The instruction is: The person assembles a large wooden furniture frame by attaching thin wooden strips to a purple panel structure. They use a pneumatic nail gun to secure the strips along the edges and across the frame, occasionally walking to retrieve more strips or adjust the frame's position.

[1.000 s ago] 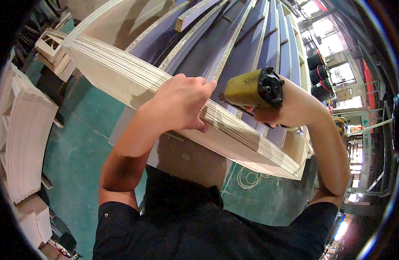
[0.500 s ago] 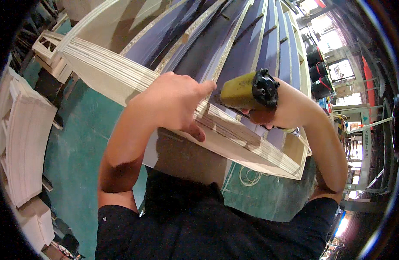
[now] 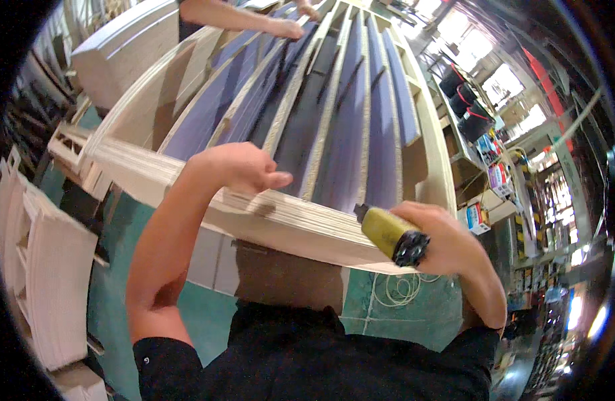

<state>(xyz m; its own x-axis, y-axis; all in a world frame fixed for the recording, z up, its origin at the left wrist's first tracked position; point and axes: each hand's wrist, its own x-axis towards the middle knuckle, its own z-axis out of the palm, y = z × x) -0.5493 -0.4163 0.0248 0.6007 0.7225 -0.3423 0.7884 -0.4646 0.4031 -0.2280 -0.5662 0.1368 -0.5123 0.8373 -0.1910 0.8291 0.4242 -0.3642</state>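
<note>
My right hand (image 3: 441, 234) is wrapped around a nail gun (image 3: 391, 234) with a yellow-green body and black end cap. It is held over the right part of the near rail (image 3: 321, 217), a layered pale plywood edge of a large wooden frame. Above the rail's left part is my left hand (image 3: 237, 167), fingers curled and one digit pointing right; whether anything is inside them is hidden. Long purple-grey panels (image 3: 344, 144) with pale chipboard edges run away from me inside the frame. At the far end, another person's hand (image 3: 287, 28) touches a panel.
Stacked curved plywood pieces (image 3: 53, 267) stand on the left. Another pale stack (image 3: 123, 53) is at the back left. A thin hose (image 3: 397, 291) lies coiled on the green floor. Black bins (image 3: 464, 100) and small boxes (image 3: 478, 217) line the right side.
My right hand has brought the nail gun nearer and lower. The left hand has moved slightly left, its fingers more curled. The view has shifted, bringing the other person's hands into sight.
</note>
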